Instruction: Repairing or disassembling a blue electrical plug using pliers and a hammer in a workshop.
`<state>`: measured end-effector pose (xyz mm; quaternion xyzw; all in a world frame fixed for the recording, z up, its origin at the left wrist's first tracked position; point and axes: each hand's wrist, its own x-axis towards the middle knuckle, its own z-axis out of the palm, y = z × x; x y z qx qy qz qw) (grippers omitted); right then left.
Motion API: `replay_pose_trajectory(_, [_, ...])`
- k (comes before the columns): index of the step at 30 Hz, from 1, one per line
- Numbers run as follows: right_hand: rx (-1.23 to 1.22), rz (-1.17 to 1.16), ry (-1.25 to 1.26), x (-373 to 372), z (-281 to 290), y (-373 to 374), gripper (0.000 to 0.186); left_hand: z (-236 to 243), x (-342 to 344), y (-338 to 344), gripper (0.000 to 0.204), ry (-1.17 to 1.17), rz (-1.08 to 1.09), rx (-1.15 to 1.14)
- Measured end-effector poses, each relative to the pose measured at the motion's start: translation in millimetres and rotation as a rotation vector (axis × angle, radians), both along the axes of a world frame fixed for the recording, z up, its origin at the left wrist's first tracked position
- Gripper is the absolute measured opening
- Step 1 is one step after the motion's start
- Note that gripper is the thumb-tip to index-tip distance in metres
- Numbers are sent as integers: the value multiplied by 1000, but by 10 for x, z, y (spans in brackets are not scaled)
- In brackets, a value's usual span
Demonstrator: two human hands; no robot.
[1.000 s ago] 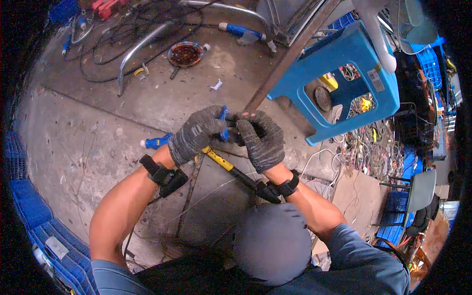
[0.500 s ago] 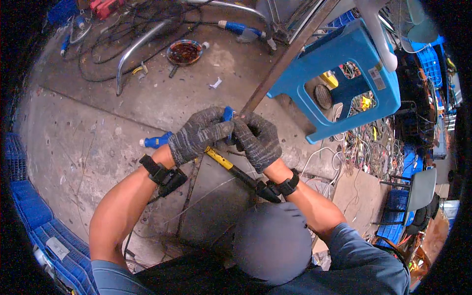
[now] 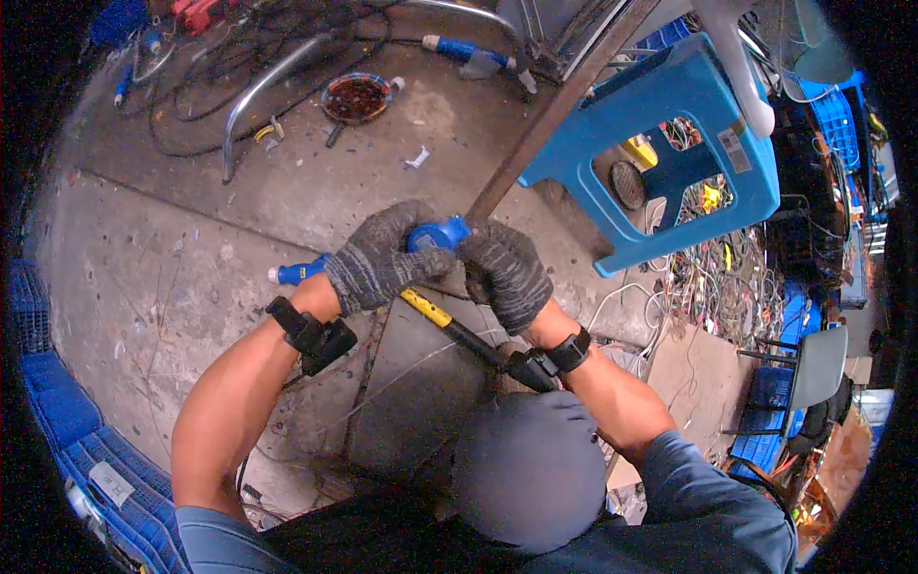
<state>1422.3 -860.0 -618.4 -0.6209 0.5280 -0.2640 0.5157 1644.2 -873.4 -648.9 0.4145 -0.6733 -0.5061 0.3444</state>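
Note:
Both my hands wear grey knitted gloves and meet over the floor. My left hand is closed around a rounded blue plastic connector part, its fingers behind and thumb across the front. My right hand is closed, with its fingertips pinching the part's right edge; some of those fingers are hidden. Just behind the hands ends a long rusty metal bar. Below them lies a tool with a yellow and black handle, its far end hidden. A blue industrial plug rests on the floor by my left wrist.
To the right, a blue plastic stool lies tipped over beside a heap of cables. A round dish of dark bits sits ahead, near a bent chrome tube and black cable. Blue crates line the left edge.
The blue part has turned from edge-on to show its broad rounded face. My right hand has shifted slightly right and down; my left stays nearly in place.

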Motion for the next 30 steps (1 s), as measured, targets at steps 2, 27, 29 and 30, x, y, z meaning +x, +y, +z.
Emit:
replay_pose_trajectory(2, [-9, 85, -66, -31, -67, -18, 16, 126, 22, -3, 32, -14, -44, 92])
replay_pose_trajectory(27, [220, -185, -266, 52, 94, 15, 33, 251, 46, -2, 21, -498, 99, -1023])
replay_pose_trajectory(29, [191, -153, -276, 56, 76, -28, 31, 276, 55, 23, 20, -552, 87, -1074])
replay_pose_trajectory(30, [236, -135, -301, 54, 106, -47, 29, 293, 56, 32, 20, -586, 78, -1097])
